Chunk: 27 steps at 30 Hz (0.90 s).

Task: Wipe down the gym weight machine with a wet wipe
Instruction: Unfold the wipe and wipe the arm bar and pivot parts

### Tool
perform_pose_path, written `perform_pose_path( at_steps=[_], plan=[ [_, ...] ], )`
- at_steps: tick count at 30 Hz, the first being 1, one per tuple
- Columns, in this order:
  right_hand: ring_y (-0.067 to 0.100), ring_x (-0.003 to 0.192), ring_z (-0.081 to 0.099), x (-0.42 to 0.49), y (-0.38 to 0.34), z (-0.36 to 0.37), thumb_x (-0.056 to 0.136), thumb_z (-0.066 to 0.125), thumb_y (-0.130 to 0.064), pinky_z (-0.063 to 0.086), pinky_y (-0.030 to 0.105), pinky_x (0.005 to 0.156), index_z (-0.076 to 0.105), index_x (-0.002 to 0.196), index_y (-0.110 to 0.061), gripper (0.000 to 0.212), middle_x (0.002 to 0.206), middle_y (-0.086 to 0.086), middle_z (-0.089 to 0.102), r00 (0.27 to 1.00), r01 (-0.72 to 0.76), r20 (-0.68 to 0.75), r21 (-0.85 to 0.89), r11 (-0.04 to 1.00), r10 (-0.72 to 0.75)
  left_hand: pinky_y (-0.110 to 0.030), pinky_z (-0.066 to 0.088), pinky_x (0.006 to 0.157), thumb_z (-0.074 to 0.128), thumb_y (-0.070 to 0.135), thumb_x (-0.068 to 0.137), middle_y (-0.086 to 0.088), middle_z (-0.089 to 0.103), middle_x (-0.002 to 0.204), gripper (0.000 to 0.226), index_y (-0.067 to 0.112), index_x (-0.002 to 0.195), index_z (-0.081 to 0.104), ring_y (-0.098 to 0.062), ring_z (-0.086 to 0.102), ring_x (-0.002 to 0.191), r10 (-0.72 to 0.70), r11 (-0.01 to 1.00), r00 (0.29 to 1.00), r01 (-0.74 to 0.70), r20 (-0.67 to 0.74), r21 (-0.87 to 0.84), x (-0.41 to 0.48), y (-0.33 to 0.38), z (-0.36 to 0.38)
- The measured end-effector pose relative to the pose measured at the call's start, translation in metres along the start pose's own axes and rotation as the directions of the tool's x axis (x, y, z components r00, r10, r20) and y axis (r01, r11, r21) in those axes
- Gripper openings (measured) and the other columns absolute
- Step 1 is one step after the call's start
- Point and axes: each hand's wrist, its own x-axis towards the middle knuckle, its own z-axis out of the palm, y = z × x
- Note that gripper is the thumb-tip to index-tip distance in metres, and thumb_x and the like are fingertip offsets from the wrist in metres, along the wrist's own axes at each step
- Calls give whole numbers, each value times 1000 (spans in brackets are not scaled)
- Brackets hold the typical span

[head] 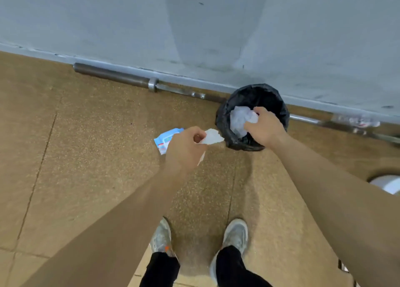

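Note:
My left hand [186, 147] pinches a small white wipe [213, 136] just left of a black-lined bin [223, 122]. My right hand [265, 126] hovers over the bin's mouth, fingers curled around a crumpled white wipe [252, 116]. More crumpled white wipes [237, 122] lie inside the bin. A blue and white wet wipe pack [164, 138] lies on the floor, partly hidden behind my left hand. No weight machine is in view.
A steel barbell [121, 76] lies along the foot of the grey wall [194, 26], passing behind the bin. The floor is speckled brown rubber tile [86, 156]. My two shoes [234, 234] stand at the bottom. A white round object [387, 184] sits at the right edge.

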Motion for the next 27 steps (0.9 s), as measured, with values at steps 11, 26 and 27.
perform_pose_path(
  at_steps=[11,26,27],
  plan=[
    [26,126,52,-82,49,-47,98,57,-20,49,37,97,32,155,-19,62,150,7,43,994,46,95,121,992,-58,-33,34,57,61,35,95,2,48,65,36,15,70,47,-20,47,64,-28,963,994,-3,109,268,-41,86,21],
    [12,66,46,-325,-8,-284,82,69,-27,33,28,59,48,75,-21,23,73,-5,50,932,345,105,47,938,-348,-32,29,54,66,33,89,-2,53,65,30,16,67,53,-15,43,57,193,741,834,-469,517,480,-233,352,-95],
    [14,62,43,-341,-4,-295,82,68,-26,32,29,57,48,75,-16,24,71,-2,48,942,325,74,53,944,-328,-31,29,54,66,33,89,1,52,65,27,20,67,54,-15,44,59,211,743,834,-475,509,471,-245,365,-101]
  ],
)
